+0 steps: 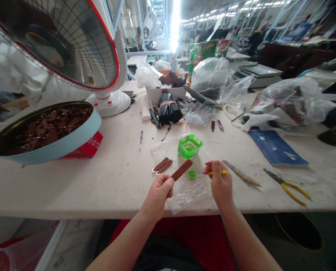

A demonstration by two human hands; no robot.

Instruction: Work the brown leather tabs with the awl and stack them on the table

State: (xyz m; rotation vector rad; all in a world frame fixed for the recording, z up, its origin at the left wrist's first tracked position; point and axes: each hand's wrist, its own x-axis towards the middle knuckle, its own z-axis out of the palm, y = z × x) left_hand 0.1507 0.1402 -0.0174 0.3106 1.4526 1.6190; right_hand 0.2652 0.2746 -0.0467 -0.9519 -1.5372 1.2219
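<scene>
My left hand (160,190) pinches one end of a brown leather strip (182,170), which points up and to the right over a clear plastic sheet (185,188). My right hand (221,182) grips a thin yellow-handled tool (217,173) whose tip points left toward a small green cap (191,174). A green container (190,146) sits just beyond the cap. Two more brown strips with metal rings (161,166) lie left of the held strip.
A round tin of brown strips (43,131) and a fan (72,41) stand at left. A knife (241,174), yellow pliers (288,185) and a blue booklet (277,148) lie at right. Black strip bundles (169,109) and plastic bags (286,99) crowd the back.
</scene>
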